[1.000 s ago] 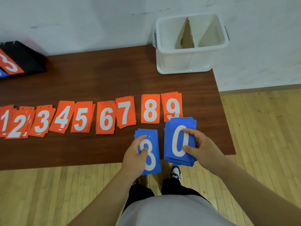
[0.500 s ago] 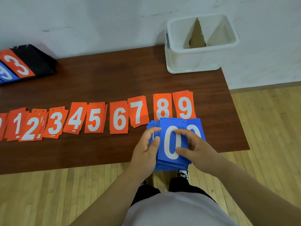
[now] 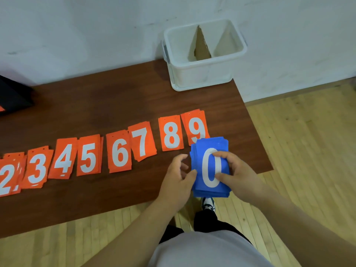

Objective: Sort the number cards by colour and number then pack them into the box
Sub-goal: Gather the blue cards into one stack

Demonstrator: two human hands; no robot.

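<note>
Orange piles run two to nine along the desk; my left hand sits loosely curled, thumb against the left edge of the blue card stack; my right hand grips that stack, its long axis pointing away towards the white box straight ahead.

Worktop: a row of orange cards is laid out, white numerals running left to right.
2 card: "2", cut off at the left edge.
3 card: "3".
4 card: "4".
5 card: "5".
6 card: "6".
7 card: "7".
8 card: "8".
9 card: "9", its foot covered.
Blue stack, near right: white "0" is shown on top.
</note>
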